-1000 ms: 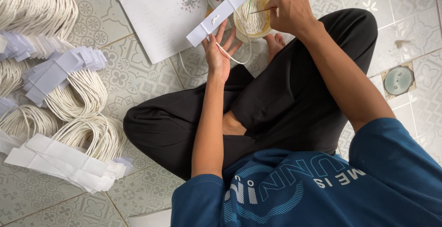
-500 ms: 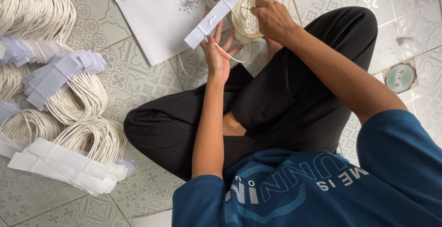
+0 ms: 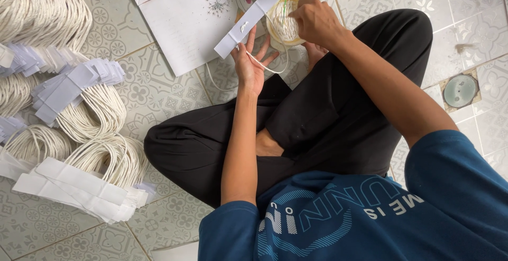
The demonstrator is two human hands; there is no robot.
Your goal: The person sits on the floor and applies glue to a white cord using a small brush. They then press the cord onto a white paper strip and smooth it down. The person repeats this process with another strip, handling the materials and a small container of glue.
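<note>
Patterned grey floor tiles fill the scene, and a person in a blue shirt and black trousers sits cross-legged on them.

Out in front of the knees, the left hand is palm up with its fingers spread. A white paper strip lies slantwise across the fingertips, and two small blobs show near its middle. A white cord loops over the palm and trails off past the hand onto the floor. I cannot tell whether the thumb pins the strip or whether it only rests there.

Just to the right, the right hand has its fingers curled together, pinched on something small I cannot make out. It hovers at the rim of a round tub that holds pale, stringy stuff, with a blue and a green speck at its top edge. The tub stands just beyond the person's bare foot.

A large white paper sheet with a faint flower drawing lies under and beside the strip. Well off to the left, bundles of white cord handles fixed to paper strips lie in heaps. A round floor drain sits off to the right.
</note>
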